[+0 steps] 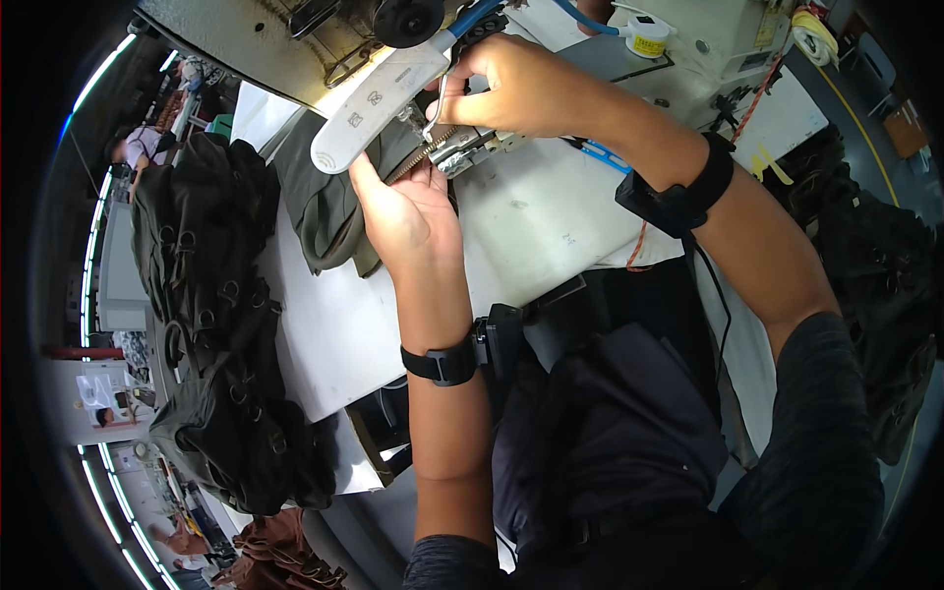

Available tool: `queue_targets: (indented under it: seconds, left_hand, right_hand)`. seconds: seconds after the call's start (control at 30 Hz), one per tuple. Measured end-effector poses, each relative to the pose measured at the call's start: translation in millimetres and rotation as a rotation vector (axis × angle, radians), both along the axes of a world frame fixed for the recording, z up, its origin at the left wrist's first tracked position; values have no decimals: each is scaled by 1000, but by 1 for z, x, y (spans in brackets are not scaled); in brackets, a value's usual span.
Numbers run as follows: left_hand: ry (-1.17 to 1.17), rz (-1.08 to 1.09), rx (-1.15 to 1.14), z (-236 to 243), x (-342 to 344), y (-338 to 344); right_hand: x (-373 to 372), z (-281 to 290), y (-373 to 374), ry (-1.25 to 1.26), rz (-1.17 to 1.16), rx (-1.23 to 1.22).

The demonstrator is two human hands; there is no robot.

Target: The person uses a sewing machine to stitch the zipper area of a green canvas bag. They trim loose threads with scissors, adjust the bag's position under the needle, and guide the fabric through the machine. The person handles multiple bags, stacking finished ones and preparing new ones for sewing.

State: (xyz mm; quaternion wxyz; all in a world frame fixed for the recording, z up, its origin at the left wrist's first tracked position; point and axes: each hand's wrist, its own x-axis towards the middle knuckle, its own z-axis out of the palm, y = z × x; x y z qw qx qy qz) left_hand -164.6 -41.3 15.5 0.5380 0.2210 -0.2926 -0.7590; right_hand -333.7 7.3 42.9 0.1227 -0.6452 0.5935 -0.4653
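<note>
A sewing machine (265,44) stands at the top, with a long white lamp-like bar (379,103) across its needle area. Beneath the bar lies a folded dark olive cloth piece (320,221) with a brown zipper (425,155) at its right side. My left hand (418,221), palm up, holds the edge of the cloth, its thumb beside the bar's end and its fingers partly hidden. My right hand (511,88) is closed in a pinch by a thin bent metal piece (435,118) near the needle area. What its fingertips grip is unclear.
Dark olive bags with metal rings (211,315) are piled along the left. The white worktable (531,231) spans the middle. A small white round container (646,37) stands behind my right forearm. More dark bags (875,285) hang at the right; brown pieces (280,551) lie lower left.
</note>
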Motion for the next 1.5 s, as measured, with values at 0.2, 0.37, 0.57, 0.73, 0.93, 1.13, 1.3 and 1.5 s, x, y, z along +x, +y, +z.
queue_targets:
  seconds: [0.2,0.37,0.57,0.73,0.93,1.13,1.3,1.5]
  left_hand:
    - [-186,-46,-31,-2,2,4]
    - [-246,-90,-74,-9,11,2]
    - [-229,-93,-82,-10,20,9]
    - [-176,-113,-170,-10,19,21]
    - [-188,-97,-44,-8,18,18]
    - [-271,-179,-154,-14,21,18]
    - [-171,-359,-240,-29,19,5]
    - [-156,-312,-130,-37,-8,2]
  right_hand:
    - [1,1,0,113,-5,-29]
    - [5,5,6,62,-32,31]
    - [6,9,9,-38,52,20]
    - [11,13,18,-41,-6,45]
    - [21,12,23,-59,-62,-41]
    - [27,-2,35,121,-207,-123]
    - [16,-4,29,85,-251,108]
    - [-26,-20,3,91,-194,220]
